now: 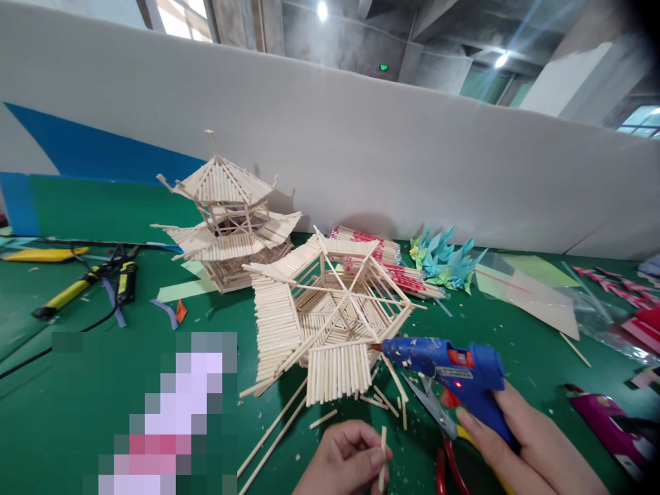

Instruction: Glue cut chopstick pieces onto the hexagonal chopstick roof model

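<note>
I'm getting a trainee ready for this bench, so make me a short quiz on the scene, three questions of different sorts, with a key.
1. Open question: What tool is in the right-hand grip?

2. Multiple choice: Seen from the wearer, where does the tiered model with the pointed roof stand, relative to the model with the partly open roof?
A) To its right
B) To its left
C) In front of it

3. True or false: The left-hand grip holds nothing.

Key:
1. A blue glue gun.
2. B.
3. False; it pinches a short stick.
</note>
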### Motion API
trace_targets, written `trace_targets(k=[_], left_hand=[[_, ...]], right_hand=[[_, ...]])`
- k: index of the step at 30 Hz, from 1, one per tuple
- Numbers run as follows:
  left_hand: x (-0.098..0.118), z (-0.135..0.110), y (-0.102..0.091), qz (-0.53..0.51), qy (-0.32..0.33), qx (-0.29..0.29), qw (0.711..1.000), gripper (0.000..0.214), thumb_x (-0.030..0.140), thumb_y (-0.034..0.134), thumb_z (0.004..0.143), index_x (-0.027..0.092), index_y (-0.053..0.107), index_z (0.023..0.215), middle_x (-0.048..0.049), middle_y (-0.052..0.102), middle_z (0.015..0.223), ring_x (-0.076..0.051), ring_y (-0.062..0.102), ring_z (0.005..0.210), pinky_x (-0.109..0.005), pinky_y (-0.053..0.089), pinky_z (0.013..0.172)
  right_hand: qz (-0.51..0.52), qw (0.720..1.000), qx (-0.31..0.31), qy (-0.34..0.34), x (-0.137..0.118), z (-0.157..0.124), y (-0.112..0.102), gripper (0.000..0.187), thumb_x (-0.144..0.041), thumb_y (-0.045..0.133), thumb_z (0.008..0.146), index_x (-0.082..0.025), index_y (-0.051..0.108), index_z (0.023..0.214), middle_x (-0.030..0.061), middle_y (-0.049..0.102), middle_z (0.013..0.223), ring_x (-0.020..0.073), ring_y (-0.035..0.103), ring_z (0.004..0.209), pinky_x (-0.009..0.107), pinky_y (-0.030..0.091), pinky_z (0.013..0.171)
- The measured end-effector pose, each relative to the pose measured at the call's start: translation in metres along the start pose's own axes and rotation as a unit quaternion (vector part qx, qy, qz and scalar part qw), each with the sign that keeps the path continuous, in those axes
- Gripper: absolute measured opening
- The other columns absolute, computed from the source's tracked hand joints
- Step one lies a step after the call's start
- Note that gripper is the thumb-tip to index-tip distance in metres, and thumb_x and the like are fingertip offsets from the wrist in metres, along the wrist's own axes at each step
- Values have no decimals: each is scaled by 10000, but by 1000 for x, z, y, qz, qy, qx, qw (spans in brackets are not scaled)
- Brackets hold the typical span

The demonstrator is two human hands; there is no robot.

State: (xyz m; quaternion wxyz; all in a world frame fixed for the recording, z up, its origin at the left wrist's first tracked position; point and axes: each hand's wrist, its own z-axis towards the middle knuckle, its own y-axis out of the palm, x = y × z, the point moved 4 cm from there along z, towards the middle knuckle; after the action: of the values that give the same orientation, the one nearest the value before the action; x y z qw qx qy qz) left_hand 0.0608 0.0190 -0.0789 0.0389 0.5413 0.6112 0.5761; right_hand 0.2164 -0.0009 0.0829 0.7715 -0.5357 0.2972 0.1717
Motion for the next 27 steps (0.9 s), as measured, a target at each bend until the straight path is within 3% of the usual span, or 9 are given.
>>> trace_targets(k=[5,12,17,27], left_hand=[[-2,0,-3,10,-6,8,1000,257,313,743,544,123,582,610,-1,604,473,-49,483,353,-164,293,377],[-2,0,-4,15,-7,13,1000,264,318,748,528,122,585,595,5,605,472,-44,482,350,-154,295,371],[-3,0,-4,12,-8,16,1000,266,320,751,524,125,585,599,8,610,481,-43,491,356,-148,293,369],[0,-1,-1,12,-7,16,1000,272,327,750,524,125,584,595,10,605,467,-39,487,353,-147,303,375]], right_hand=[[-52,998,-15,-14,21,-2,2,350,-432,560,643,-261,637,939,19,702,824,249,651,682,286,535,546],[-80,996,-24,-14,35,-5,6,321,-428,538,682,-278,626,953,15,682,919,259,633,801,322,520,666],[-85,996,-8,-11,31,-8,6,393,-505,487,697,-260,625,972,41,668,966,280,613,865,357,502,716],[-84,996,5,-16,17,-5,6,467,-539,439,717,-242,616,1030,61,691,875,272,636,790,347,517,669]])
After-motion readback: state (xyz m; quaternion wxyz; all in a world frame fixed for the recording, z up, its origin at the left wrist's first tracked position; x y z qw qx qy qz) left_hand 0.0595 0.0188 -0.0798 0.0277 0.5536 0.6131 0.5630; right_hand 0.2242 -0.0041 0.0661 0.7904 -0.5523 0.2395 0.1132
